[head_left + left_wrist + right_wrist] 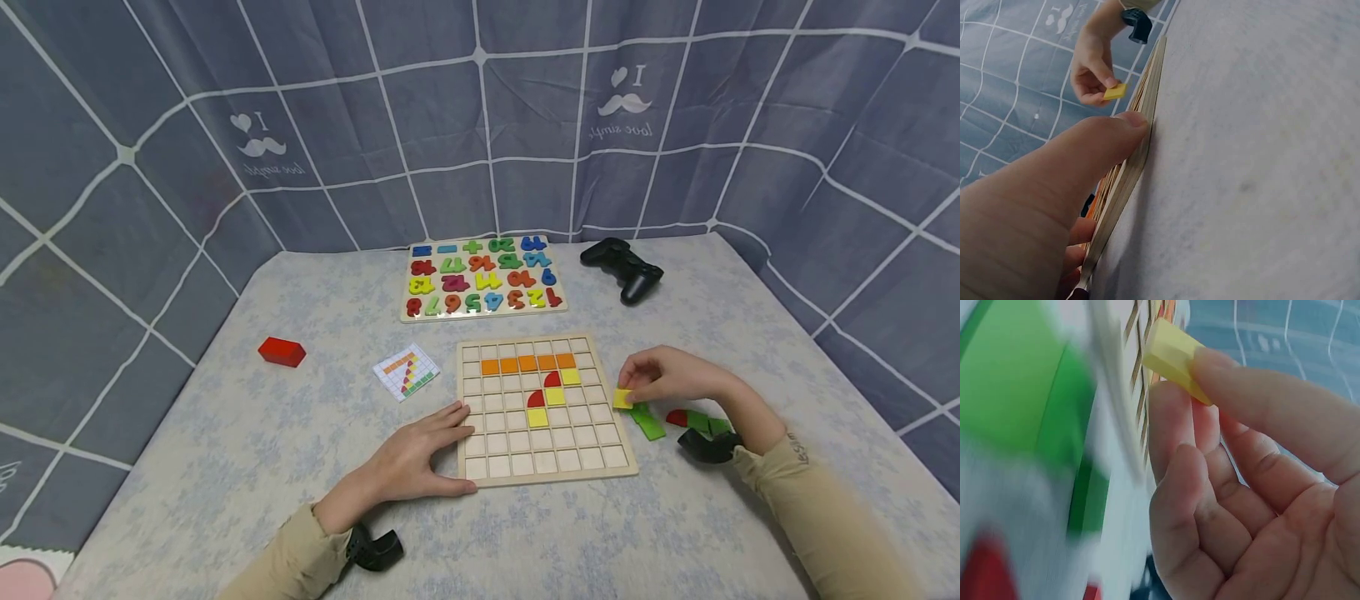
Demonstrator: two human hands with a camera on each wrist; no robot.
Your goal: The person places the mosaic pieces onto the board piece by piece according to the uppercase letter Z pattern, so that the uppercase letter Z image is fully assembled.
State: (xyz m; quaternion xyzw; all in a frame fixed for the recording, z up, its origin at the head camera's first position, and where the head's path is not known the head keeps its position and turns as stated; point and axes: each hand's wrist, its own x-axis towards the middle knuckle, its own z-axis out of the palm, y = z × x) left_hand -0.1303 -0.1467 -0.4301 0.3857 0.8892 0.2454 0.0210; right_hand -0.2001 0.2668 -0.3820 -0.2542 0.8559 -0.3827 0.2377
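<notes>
A yellow square tile (1175, 359) is pinched between the thumb and fingers of my right hand (671, 375), just off the right edge of the wooden grid board (525, 482). My left hand (416, 454) rests at the board's left side, thumb (1129, 122) against its edge and fingers spread along the rim. On the board lie a row of orange square tiles (528, 363), yellow tiles (571, 377) stepping down to the left, and red quarter-round tiles (536, 399) beside them. Green tiles (649, 425) sit on the table under the right hand.
Left of the board lies a pattern card (407, 372) showing a similar figure. A number puzzle board (483, 279) and a black game controller (622, 268) stand farther back. A red block (282, 352) is at left. Another red piece (677, 417) lies by the right wrist.
</notes>
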